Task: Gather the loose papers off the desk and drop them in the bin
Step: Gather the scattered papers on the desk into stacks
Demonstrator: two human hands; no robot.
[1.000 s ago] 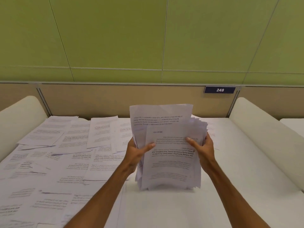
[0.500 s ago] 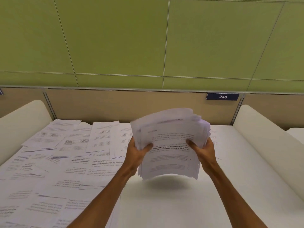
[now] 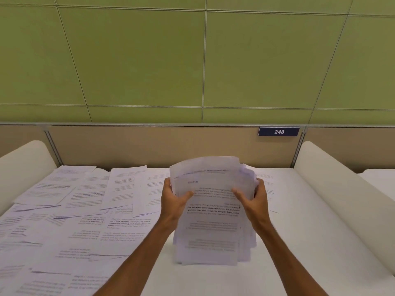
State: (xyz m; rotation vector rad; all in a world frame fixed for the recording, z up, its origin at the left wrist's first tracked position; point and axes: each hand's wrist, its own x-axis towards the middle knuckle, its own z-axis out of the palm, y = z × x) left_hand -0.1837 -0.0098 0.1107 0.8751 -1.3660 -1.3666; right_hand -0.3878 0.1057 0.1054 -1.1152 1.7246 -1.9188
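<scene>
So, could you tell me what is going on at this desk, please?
A person is gathering up papers. The left hand and the right hand grip a thick stack of papers by its two side edges and hold it upright, thumbs in front. Its lower edge is down at the white desk; whether it touches is hard to tell. Many loose sheets lie spread over the left half of the desk, not yet collected. No bin is in view.

left hand (image 3: 173, 202) and right hand (image 3: 257, 202) held forward, palms facing, both gripping.
</scene>
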